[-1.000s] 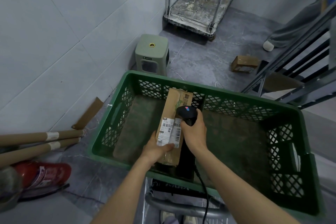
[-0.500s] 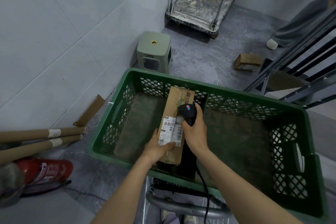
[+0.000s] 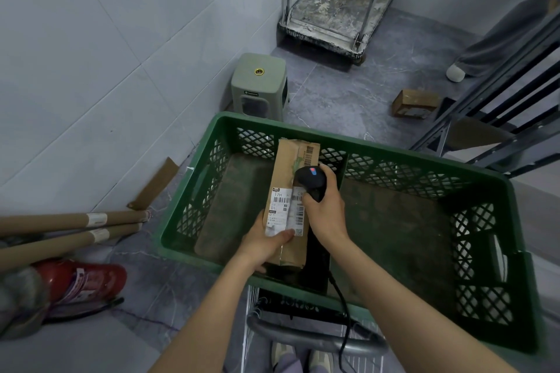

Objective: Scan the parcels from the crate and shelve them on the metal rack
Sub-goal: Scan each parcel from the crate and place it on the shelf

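Tiled floor (image 3: 342,100); left hand (image 3: 263,247) grips parcel (image 3: 291,166) (scanner (image 3: 310,180) above).

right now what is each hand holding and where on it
The left hand grips the cardboard parcel at its near end, thumb on the label. The right hand grips the black scanner by its handle.
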Motion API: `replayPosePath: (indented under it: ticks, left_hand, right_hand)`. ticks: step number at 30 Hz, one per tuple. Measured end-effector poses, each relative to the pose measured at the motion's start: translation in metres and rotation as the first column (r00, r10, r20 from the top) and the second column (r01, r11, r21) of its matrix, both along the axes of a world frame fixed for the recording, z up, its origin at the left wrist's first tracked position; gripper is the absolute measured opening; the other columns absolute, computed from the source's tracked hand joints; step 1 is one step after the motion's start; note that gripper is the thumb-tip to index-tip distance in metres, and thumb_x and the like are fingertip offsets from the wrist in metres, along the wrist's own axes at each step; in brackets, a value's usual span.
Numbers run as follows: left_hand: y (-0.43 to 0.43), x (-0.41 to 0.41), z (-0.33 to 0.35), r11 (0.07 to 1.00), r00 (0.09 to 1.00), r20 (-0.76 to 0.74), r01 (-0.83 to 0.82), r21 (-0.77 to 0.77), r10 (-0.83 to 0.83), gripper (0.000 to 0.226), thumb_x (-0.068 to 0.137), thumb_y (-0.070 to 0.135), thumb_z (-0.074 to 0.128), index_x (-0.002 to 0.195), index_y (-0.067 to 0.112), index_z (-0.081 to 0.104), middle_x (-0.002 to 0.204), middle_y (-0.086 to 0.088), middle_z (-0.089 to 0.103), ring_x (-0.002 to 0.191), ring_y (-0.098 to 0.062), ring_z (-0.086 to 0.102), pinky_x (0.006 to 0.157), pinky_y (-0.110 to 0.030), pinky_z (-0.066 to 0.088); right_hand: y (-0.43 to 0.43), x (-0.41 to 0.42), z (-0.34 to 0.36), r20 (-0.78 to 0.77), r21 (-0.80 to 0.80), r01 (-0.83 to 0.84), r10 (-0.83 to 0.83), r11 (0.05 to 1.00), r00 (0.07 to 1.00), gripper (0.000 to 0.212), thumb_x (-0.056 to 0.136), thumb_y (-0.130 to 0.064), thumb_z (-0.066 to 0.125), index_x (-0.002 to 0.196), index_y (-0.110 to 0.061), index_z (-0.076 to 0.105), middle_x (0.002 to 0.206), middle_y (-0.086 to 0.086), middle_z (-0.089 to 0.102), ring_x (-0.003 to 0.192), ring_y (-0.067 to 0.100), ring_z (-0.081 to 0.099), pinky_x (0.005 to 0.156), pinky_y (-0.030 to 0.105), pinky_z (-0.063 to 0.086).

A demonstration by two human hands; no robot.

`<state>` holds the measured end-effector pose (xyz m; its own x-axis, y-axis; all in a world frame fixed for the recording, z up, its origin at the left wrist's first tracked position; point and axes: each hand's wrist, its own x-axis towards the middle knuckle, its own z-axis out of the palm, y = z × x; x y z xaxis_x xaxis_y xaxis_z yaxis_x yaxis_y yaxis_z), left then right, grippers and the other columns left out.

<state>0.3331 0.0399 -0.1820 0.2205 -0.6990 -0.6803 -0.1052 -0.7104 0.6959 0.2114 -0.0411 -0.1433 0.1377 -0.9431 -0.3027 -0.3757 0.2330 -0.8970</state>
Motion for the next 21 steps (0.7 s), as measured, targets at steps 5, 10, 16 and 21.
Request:
replayPosePath:
  ticks: [5, 10, 16, 21]
  left_hand:
    - [0.004, 0.002, 0.025, 1.0, 0.999, 0.047, -0.019, -0.001, 0.019, 0.06, 0.082, 0.04, 0.07, 0.134, 0.041, 0.039, 0.114, 0.017, 0.06, 0.1, -0.011, 0.058, 0.089, -0.043, 0.052]
    - [0.009, -0.001, 0.065, 0.999, 0.998, 0.057, -0.031, 0.008, 0.031, 0.066, 0.081, 0.045, 0.069, 0.137, 0.047, 0.034, 0.125, 0.012, 0.058, 0.109, -0.021, 0.057, 0.072, -0.046, 0.058]
    - [0.015, -0.016, 0.119, 0.997, 0.996, 0.092, -0.016, -0.073, 0.023, 0.068, 0.081, 0.045, 0.07, 0.138, 0.046, 0.034, 0.129, 0.009, 0.056, 0.112, -0.022, 0.056, 0.075, -0.046, 0.058]
    - [0.02, -0.039, 0.165, 0.99, 0.992, 0.122, 0.004, -0.14, 0.014, 0.068, 0.079, 0.046, 0.07, 0.137, 0.046, 0.035, 0.125, 0.008, 0.058, 0.109, -0.023, 0.057, 0.066, -0.039, 0.058]
  right_hand:
    - [0.003, 0.002, 0.022, 0.019, -0.034, -0.017, 0.017, 0.999, 1.0, 0.064, 0.087, -0.006, 0.058, 0.138, -0.036, 0.035, 0.124, 0.003, 0.055, 0.11, 0.02, 0.055, 0.094, 0.039, 0.049]
    - [0.011, -0.001, 0.054, 0.088, -0.09, -0.003, 0.011, 0.996, 0.996, 0.063, 0.086, -0.002, 0.058, 0.133, -0.039, 0.039, 0.126, -0.001, 0.056, 0.109, 0.015, 0.057, 0.09, 0.031, 0.051]
    - [0.021, -0.016, 0.107, 0.144, -0.165, 0.032, -0.008, 0.986, 0.99, 0.06, 0.087, -0.001, 0.058, 0.136, -0.031, 0.041, 0.126, -0.005, 0.054, 0.112, 0.01, 0.055, 0.085, 0.018, 0.049]
    - [0.032, -0.042, 0.155, 0.167, -0.26, 0.067, -0.024, 0.963, 0.986, 0.056, 0.087, 0.0, 0.057, 0.13, -0.032, 0.042, 0.123, -0.003, 0.055, 0.106, 0.01, 0.058, 0.082, 0.02, 0.052]
